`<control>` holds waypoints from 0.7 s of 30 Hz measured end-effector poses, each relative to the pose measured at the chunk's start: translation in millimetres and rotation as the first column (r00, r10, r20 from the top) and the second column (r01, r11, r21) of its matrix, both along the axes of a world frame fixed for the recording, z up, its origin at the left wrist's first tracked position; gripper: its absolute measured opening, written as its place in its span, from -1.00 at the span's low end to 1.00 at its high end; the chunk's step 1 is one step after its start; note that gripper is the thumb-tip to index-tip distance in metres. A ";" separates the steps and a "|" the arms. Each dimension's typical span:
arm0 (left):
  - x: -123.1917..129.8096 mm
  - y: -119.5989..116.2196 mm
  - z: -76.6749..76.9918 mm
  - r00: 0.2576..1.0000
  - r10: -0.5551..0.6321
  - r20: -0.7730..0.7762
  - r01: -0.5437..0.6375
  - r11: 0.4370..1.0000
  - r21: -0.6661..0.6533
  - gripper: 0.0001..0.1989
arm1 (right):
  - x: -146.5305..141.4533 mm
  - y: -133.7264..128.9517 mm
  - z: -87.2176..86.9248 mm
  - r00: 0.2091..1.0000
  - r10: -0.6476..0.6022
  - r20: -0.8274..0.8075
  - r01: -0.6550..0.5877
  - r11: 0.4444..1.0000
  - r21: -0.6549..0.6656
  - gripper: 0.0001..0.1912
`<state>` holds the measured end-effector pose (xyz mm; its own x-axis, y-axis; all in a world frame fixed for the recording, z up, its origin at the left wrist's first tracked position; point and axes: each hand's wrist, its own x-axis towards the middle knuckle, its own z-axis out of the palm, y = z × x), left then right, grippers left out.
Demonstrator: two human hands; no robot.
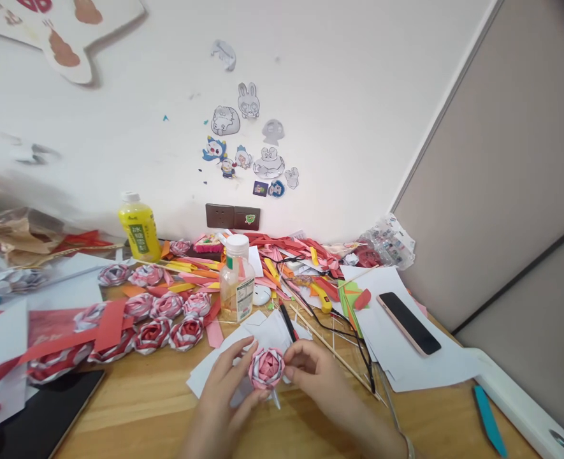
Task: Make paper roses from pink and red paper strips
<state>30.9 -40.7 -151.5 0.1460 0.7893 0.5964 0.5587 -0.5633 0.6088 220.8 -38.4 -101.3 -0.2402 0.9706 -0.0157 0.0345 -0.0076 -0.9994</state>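
A pink and white folded paper rose [266,368] is held up between my two hands at the front middle of the table. My left hand [229,382] grips it from the left, fingers over the top edge and thumb below. On the other side, my right hand [313,370] pinches the rose's right edge with thumb and curled forefinger. A narrow pale strip hangs under the flower. Behind and beneath lie white paper sheets [205,368], with a black pen [289,322] just beyond the rose.
Several finished paper roses [152,335] stand at left, near a black tablet [47,414]. A clear bottle [237,280] and a yellow drink bottle [139,228] stand behind. Coloured paper strips [291,245] line the wall. A phone [409,323], wooden sticks [334,350] and a teal cutter [489,421] lie right.
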 end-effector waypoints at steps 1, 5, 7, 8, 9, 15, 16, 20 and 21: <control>0.3 0.3 -2.3 1.000 0.023 -0.006 -0.023 1.000 -0.006 -0.58 | -0.8 0.1 -0.5 1.000 -0.009 0.000 0.009 1.000 0.005 -0.85; 1.9 0.0 -6.3 0.998 0.056 -0.029 -0.059 0.993 -0.106 -0.54 | -4.7 -1.4 -3.7 0.999 -0.043 0.000 0.043 0.998 0.045 -0.87; 2.3 -0.7 -3.3 1.000 0.011 -0.024 -0.014 0.991 -0.134 -0.47 | -6.5 -2.6 -6.2 0.998 -0.058 -0.015 0.058 0.996 0.064 -0.84; 2.5 -1.1 -0.6 1.000 -0.006 -0.018 0.004 0.989 -0.149 -0.44 | -7.2 -3.0 -7.5 0.998 -0.060 -0.025 0.062 0.996 0.072 -0.79; 2.6 -1.4 2.7 1.000 -0.014 -0.012 0.012 0.986 -0.165 -0.42 | -7.6 -3.3 -8.7 0.998 -0.058 -0.032 0.060 0.995 0.079 -0.73; 4.6 -1.3 14.1 0.996 -0.040 0.082 0.056 0.976 -0.210 -0.44 | -7.7 -3.8 -11.1 0.999 -0.008 0.039 0.001 0.985 0.173 -0.62; 5.1 -1.0 13.1 0.993 -0.041 0.111 0.065 0.973 -0.221 -0.41 | -8.2 -4.2 -11.3 0.998 -0.015 0.056 0.004 0.982 0.187 -0.65; 6.6 0.5 8.6 0.957 0.010 0.288 0.087 0.943 -0.320 -0.42 | -12.2 -6.3 -15.4 0.996 -0.045 0.076 0.028 0.977 0.212 -0.68; 6.9 0.6 8.7 0.942 0.026 0.334 0.097 0.933 -0.347 -0.44 | -13.3 -6.7 -17.1 0.997 -0.049 0.067 0.034 0.976 0.217 -0.67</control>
<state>37.7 -40.1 -142.9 0.0228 0.9543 0.2980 0.2771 -0.2924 0.9153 207.5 -45.0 -118.3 -0.2054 0.9622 0.1791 0.1104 0.2046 -0.9726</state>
